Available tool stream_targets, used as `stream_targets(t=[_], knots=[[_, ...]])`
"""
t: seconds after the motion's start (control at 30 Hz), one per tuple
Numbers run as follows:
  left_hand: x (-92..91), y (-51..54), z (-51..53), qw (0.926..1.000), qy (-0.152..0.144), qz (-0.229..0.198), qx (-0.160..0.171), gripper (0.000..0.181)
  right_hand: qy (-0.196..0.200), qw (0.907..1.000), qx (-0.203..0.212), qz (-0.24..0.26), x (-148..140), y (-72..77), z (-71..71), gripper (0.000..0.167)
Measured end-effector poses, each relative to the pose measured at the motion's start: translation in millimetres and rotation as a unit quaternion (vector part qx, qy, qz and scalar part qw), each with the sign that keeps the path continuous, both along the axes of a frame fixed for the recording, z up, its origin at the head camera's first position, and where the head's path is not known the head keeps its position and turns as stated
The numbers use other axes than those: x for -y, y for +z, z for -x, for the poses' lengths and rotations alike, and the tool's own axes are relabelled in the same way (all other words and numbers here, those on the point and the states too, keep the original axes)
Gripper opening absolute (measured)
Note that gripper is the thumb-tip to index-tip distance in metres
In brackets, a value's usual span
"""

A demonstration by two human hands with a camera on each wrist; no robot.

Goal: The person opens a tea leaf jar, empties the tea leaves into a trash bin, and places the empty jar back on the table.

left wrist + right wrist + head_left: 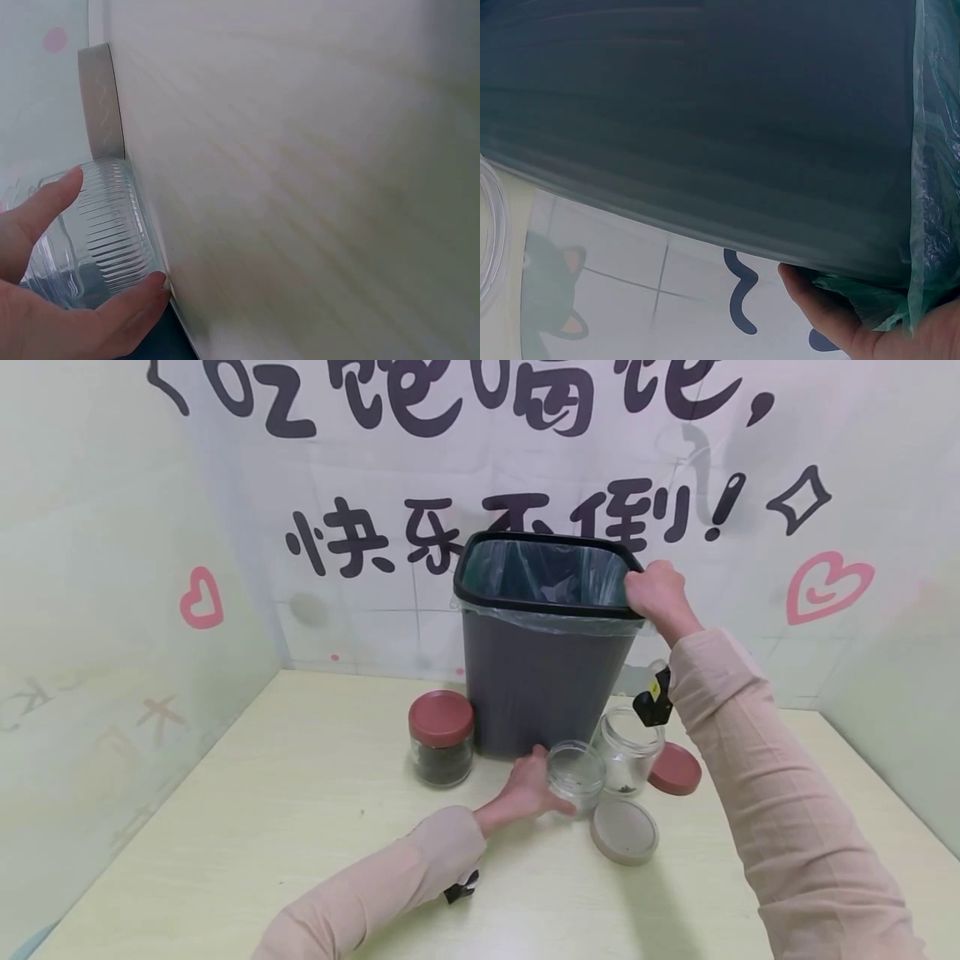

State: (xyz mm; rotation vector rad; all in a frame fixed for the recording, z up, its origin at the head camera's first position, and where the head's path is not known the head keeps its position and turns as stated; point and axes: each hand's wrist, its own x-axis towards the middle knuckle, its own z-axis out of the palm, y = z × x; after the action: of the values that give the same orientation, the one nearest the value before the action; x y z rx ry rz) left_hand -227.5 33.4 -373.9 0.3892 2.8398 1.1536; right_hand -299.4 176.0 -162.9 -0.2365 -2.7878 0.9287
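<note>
A grey trash bin (547,685) with a black rim and a translucent green liner bag (540,572) stands at the back of the table. My right hand (660,597) grips its right rim and the bag edge; the right wrist view shows the thumb against the bin's side. My left hand (528,785) is spread beside a small clear glass jar (576,774) without a lid. In the left wrist view the ribbed jar (112,225) lies between thumb and fingers; firm contact cannot be made out.
A taller open glass jar (626,760) with a little dark matter inside stands right of the bin. Near it lie a red lid (675,770) and a beige lid (625,832). Left of the bin is a red-lidded jar (441,739) with dark contents. A printed wall (360,627) rises behind.
</note>
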Motion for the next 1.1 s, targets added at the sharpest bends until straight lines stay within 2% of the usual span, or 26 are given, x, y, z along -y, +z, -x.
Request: stream_targets(t=[0.27, 0.53, 0.8, 0.97, 1.1], knots=[[-8.3, 0.1, 0.8, 0.9999, 0.008, 0.008, -0.001, 0.072, -0.001, 1.0000, 0.007, 0.004, 0.1, 0.4, 0.3, 0.045], [-17.5, 0.1, 4.3, 0.9998, 0.016, 0.006, 0.013, 0.075, -0.001, 0.9999, 0.007, 0.011, 0.0, 0.5, 0.5, 0.046], [-21.3, -0.2, 4.9, 0.9999, 0.008, 0.005, 0.010, 0.067, -0.003, 0.9996, 0.012, 0.025, -1.0, 0.6, 0.9, 0.052], [-19.5, 1.1, 5.7, 0.9998, -0.009, 0.017, 0.009, 0.068, 0.003, 0.9984, 0.019, 0.054, -2.0, 0.0, 2.0, 0.061], [-16.1, 2.3, 6.5, 0.9993, -0.026, 0.019, 0.020, 0.072, 0.017, 0.9940, 0.021, 0.106, -4.9, -1.2, 1.7, 0.065]])
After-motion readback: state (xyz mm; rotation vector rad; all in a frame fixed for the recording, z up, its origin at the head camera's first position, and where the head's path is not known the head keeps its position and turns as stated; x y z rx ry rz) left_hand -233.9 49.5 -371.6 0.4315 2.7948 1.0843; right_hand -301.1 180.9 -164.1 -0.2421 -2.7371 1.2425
